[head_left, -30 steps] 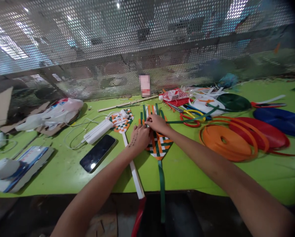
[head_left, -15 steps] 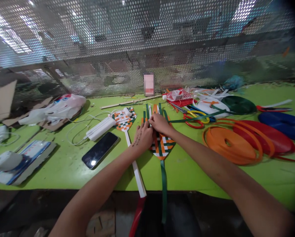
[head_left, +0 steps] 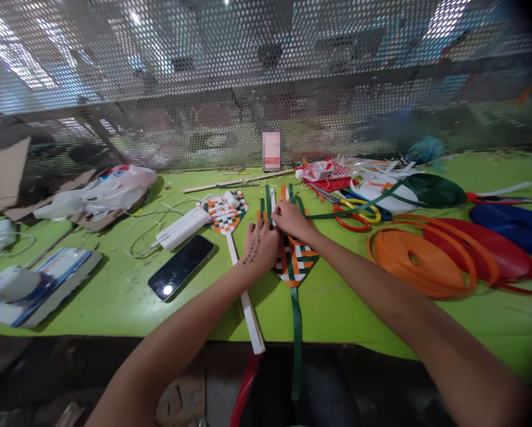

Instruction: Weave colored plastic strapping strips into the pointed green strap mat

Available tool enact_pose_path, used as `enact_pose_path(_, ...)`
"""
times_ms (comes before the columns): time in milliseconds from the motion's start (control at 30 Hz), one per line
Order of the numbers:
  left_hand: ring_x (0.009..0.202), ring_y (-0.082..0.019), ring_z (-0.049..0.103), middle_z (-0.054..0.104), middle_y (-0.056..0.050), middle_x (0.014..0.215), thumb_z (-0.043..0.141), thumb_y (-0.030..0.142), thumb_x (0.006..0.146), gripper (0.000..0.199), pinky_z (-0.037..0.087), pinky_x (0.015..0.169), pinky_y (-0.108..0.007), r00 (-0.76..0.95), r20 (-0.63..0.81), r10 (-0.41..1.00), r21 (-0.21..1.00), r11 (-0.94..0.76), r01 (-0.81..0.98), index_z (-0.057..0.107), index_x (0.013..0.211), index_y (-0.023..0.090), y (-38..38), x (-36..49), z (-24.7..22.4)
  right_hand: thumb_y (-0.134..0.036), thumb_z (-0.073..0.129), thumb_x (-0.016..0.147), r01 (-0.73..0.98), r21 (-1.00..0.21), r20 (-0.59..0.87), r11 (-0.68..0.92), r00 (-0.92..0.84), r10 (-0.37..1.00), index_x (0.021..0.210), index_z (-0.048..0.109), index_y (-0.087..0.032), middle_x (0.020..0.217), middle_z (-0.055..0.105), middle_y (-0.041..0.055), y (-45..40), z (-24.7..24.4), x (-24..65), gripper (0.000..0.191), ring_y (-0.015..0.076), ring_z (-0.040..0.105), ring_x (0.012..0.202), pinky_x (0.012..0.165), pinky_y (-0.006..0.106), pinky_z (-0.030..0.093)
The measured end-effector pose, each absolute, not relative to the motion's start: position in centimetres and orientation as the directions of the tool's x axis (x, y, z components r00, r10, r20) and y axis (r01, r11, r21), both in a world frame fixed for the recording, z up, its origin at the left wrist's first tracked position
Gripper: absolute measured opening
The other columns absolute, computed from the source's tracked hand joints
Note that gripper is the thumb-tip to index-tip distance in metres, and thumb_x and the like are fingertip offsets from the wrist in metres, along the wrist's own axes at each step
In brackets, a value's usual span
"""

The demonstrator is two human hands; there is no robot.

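Observation:
A woven piece of orange, white and green flat strips lies on the green table, pointed end toward me, loose strip ends at the far side. My left hand rests over its left edge, fingers bent and gripping it. Beside it, my right hand is closed in a pinch on a strip at the upper part; the fingertips partly cover that strip. One long green strip runs off to the right, and a green tail hangs over the near edge. Left of these lies a second woven piece with a white handle.
Right of the hands are scissors, an orange strip coil, a red coil, a blue coil and a green coil. To the left lie a phone, a white power bank and a plastic bag.
Both hands stay at the upper part of the woven piece, with only a slight shift of the fingers. The whole view has moved a little.

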State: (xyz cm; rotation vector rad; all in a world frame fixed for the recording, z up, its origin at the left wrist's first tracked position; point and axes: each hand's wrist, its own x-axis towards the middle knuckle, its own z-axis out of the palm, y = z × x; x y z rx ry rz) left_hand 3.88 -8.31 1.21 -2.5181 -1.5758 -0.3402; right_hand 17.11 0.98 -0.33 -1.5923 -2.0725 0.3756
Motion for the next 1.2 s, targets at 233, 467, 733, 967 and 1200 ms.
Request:
enact_pose_path(233, 0.107, -0.033, 0.054, 0.067, -0.016, 0.104, 0.048, 0.016, 0.098, 0.028, 0.039, 0.092, -0.046, 0.421, 0.266, 0.867, -0.014, -0.433, 0.901, 0.075, 0.104, 0.017, -8.31, 3.98, 1.16, -0.016, 0.057, 0.084, 0.801, -0.549, 0.204, 0.239, -0.148, 0.968, 0.075, 0.061, -0.019, 0.079, 0.070, 0.0049, 0.68, 0.16, 17.12, 0.010, 0.0170, 0.060, 0.073, 0.067, 0.026, 0.040)
enact_pose_path(467, 0.106, -0.033, 0.054, 0.068, -0.016, 0.105, 0.048, 0.017, 0.098, 0.027, 0.039, 0.091, -0.045, 0.423, 0.269, 0.865, -0.031, -0.431, 0.902, 0.074, 0.105, 0.015, -8.29, 3.95, 1.03, -0.016, 0.060, 0.082, 0.785, -0.577, 0.191, 0.228, -0.142, 0.971, 0.076, 0.065, -0.018, 0.080, 0.071, 0.0049, 0.78, 0.21, 17.23, 0.008, 0.0164, 0.060, 0.073, 0.067, 0.025, 0.040)
enact_pose_path(733, 0.107, -0.031, 0.055, 0.068, -0.015, 0.106, 0.049, 0.017, 0.098, 0.025, 0.038, 0.092, -0.044, 0.426, 0.229, 0.875, -0.044, -0.428, 0.903, 0.073, 0.107, 0.014, -8.41, 4.07, 1.63, -0.012, 0.061, 0.081, 0.762, -0.595, 0.244, 0.255, -0.132, 0.961, 0.073, 0.062, -0.018, 0.074, 0.066, 0.0031, 0.84, -0.15, 17.04, 0.010, 0.0155, 0.056, 0.070, 0.065, 0.025, 0.037)
enact_pose_path(967, 0.108, -0.031, 0.054, 0.067, -0.015, 0.108, 0.048, 0.018, 0.099, 0.026, 0.038, 0.093, -0.044, 0.420, 0.231, 0.878, -0.049, -0.420, 0.906, 0.074, 0.104, 0.015, -8.42, 4.12, 1.50, -0.010, 0.060, 0.078, 0.777, -0.562, 0.279, 0.284, -0.145, 0.949, 0.073, 0.058, -0.019, 0.074, 0.063, 0.0024, 1.19, -0.68, 16.93, 0.010, 0.0158, 0.050, 0.068, 0.063, 0.027, 0.033)
enact_pose_path(1200, 0.107, -0.032, 0.054, 0.067, -0.016, 0.108, 0.048, 0.017, 0.098, 0.027, 0.038, 0.092, -0.044, 0.423, 0.231, 0.876, -0.043, -0.425, 0.904, 0.074, 0.106, 0.015, -8.27, 4.03, 1.37, -0.011, 0.062, 0.083, 0.764, -0.581, 0.254, 0.281, -0.158, 0.954, 0.073, 0.061, -0.018, 0.075, 0.066, 0.0031, 1.05, -0.41, 17.08, 0.012, 0.0154, 0.056, 0.071, 0.066, 0.026, 0.037)
